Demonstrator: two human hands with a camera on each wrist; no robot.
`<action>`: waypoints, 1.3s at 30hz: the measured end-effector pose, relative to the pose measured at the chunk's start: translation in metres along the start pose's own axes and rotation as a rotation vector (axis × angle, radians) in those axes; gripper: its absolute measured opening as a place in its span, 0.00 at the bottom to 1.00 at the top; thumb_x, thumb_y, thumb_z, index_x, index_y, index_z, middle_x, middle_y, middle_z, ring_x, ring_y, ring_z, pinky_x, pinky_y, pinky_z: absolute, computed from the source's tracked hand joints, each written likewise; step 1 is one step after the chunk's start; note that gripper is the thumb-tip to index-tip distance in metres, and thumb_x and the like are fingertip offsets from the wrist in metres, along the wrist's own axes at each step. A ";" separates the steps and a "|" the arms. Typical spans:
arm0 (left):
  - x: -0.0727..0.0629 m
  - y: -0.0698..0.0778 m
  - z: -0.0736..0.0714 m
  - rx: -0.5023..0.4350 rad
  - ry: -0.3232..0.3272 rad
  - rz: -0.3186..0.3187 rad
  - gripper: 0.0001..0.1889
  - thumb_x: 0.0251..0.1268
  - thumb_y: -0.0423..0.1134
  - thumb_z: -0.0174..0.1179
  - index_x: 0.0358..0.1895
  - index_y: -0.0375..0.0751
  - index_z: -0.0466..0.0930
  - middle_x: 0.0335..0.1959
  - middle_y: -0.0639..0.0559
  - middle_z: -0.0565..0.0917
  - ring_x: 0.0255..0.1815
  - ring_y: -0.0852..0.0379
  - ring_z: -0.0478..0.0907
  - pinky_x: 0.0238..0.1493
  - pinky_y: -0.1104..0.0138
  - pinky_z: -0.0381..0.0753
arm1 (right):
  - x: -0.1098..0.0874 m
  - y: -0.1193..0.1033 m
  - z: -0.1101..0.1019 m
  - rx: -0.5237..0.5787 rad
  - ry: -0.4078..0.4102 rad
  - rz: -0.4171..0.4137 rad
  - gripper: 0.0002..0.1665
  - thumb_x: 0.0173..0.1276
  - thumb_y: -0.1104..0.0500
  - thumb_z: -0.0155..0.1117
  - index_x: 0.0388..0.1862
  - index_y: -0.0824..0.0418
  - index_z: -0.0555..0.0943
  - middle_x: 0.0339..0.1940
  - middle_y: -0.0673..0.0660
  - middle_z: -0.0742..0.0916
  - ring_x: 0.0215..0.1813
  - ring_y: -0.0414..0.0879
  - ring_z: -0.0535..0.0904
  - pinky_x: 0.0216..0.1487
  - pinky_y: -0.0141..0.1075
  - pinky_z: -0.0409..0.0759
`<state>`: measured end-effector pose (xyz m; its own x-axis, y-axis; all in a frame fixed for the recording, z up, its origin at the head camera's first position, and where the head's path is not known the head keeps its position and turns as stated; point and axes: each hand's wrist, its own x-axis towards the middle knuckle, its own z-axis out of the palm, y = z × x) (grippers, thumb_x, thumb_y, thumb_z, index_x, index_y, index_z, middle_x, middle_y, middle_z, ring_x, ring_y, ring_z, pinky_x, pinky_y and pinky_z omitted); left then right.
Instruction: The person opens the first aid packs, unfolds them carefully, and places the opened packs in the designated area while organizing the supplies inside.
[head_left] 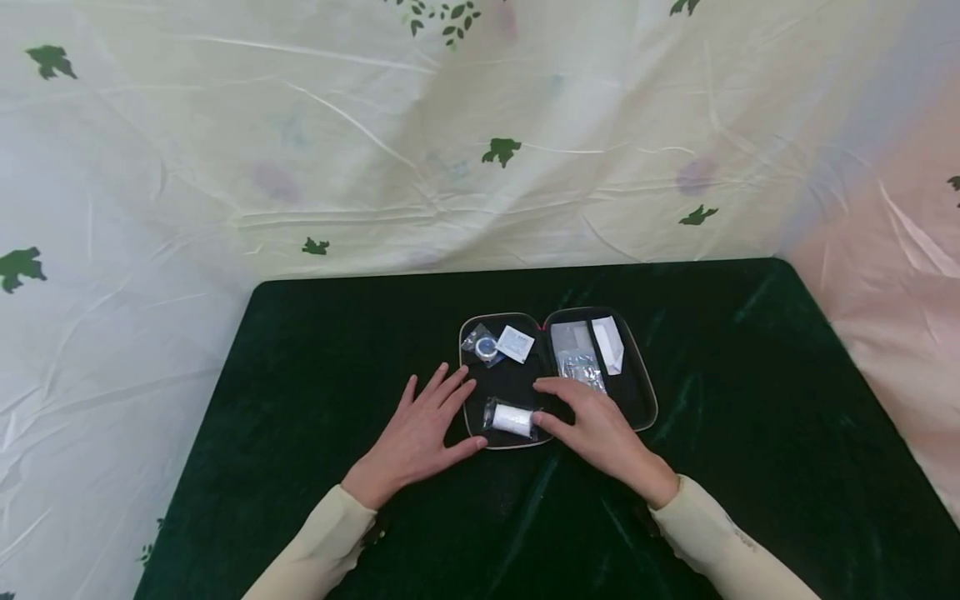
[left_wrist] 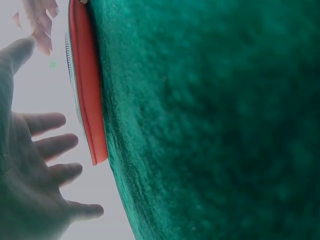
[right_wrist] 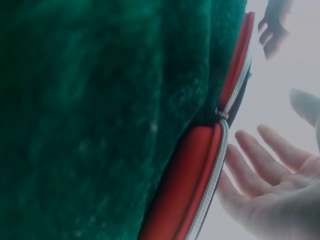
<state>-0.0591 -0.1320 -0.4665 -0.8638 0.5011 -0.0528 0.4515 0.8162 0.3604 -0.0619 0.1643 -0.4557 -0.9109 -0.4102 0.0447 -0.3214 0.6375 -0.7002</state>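
Inside the front rim of the open, red-shelled, black-lined zippered case (head_left: 504,385), the white, plastic-wrapped cylindrical roll (head_left: 513,419) lies at my right hand (head_left: 598,421), its fingers loose and ungrasping like those of my left hand (head_left: 422,433), so I judge a light, level touch safest.
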 end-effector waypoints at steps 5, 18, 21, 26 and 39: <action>0.000 0.000 0.000 -0.004 -0.008 0.002 0.45 0.68 0.75 0.51 0.81 0.52 0.62 0.84 0.50 0.55 0.85 0.44 0.46 0.77 0.33 0.47 | 0.002 -0.005 0.005 -0.031 -0.029 -0.025 0.28 0.72 0.45 0.70 0.66 0.54 0.81 0.67 0.54 0.83 0.69 0.54 0.78 0.68 0.58 0.74; -0.001 -0.001 0.000 0.001 -0.021 0.004 0.47 0.68 0.79 0.44 0.82 0.53 0.61 0.84 0.50 0.56 0.85 0.44 0.46 0.76 0.33 0.47 | 0.007 -0.015 0.013 -0.109 -0.096 -0.035 0.31 0.67 0.45 0.75 0.65 0.56 0.82 0.62 0.56 0.86 0.65 0.53 0.81 0.65 0.54 0.78; -0.001 -0.001 0.000 -0.004 -0.019 0.004 0.47 0.68 0.78 0.46 0.82 0.53 0.61 0.84 0.50 0.57 0.85 0.44 0.46 0.76 0.33 0.47 | 0.009 -0.015 0.014 -0.144 -0.111 -0.051 0.31 0.65 0.44 0.76 0.63 0.55 0.83 0.60 0.56 0.87 0.63 0.52 0.82 0.65 0.54 0.78; -0.002 -0.001 -0.001 -0.010 -0.016 0.002 0.46 0.69 0.76 0.49 0.82 0.53 0.61 0.84 0.51 0.57 0.85 0.45 0.46 0.77 0.33 0.47 | 0.011 -0.015 0.016 -0.189 -0.120 -0.072 0.30 0.65 0.46 0.77 0.62 0.56 0.84 0.58 0.56 0.87 0.62 0.53 0.82 0.65 0.54 0.77; -0.001 0.000 -0.001 -0.018 -0.011 0.005 0.45 0.70 0.75 0.48 0.81 0.52 0.62 0.84 0.51 0.57 0.85 0.46 0.46 0.78 0.34 0.46 | 0.012 -0.014 0.012 -0.138 -0.089 -0.081 0.21 0.67 0.54 0.75 0.58 0.56 0.85 0.55 0.54 0.88 0.58 0.50 0.84 0.62 0.52 0.80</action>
<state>-0.0584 -0.1333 -0.4654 -0.8590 0.5082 -0.0617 0.4514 0.8087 0.3772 -0.0652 0.1430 -0.4540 -0.8561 -0.5159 0.0297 -0.4308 0.6809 -0.5922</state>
